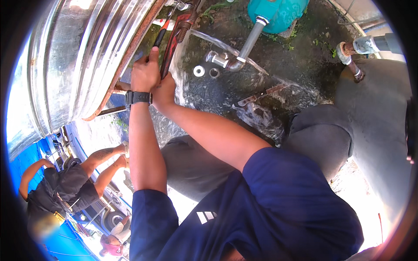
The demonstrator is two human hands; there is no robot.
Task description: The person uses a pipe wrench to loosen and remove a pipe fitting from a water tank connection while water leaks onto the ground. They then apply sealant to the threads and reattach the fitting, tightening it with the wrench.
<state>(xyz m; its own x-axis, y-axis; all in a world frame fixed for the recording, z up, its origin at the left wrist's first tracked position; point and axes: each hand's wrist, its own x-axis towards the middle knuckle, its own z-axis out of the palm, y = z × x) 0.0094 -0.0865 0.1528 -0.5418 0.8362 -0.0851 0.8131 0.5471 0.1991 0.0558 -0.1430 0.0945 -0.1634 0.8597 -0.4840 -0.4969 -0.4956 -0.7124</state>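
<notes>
My left hand [146,73], with a black watch on its wrist, is closed around a slim tool with an orange and black handle [162,34]. The metal head of that tool lies near the upper edge, and its exact kind is unclear. Just below and to the right, my right hand [164,92] grips the lower end of a red pipe wrench [175,40]. The wrench points up, its jaw by some metal fittings [183,6] beside the ribbed metal tank [93,56]. How the jaws sit on the fittings is hard to make out.
A white ring [199,71] and a grey ring [214,73] lie on the wet ground beside a grey pipe with an elbow [236,65]. Behind stands a teal tank [278,15]. A rusty tool [263,94] and plastic bag [260,118] lie near my knee. Two people are at lower left.
</notes>
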